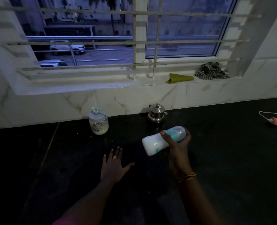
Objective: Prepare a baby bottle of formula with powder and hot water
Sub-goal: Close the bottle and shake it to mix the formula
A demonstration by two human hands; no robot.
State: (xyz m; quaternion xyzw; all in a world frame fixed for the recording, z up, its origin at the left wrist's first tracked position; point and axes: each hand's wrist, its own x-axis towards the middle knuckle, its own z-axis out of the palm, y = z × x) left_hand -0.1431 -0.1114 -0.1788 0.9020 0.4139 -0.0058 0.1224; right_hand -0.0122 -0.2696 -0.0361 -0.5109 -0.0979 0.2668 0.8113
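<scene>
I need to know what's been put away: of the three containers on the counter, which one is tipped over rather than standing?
The baby bottle, held nearly sideways in the right hand. The powder jar and steel pot both stand upright by the wall.

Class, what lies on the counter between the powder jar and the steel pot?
Nothing: in the head view, bare black counter separates powder jar from steel pot.

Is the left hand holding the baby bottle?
No: the white baby bottle with the teal collar lies tilted in the right hand, while the left hand is spread open over the black counter.
</scene>
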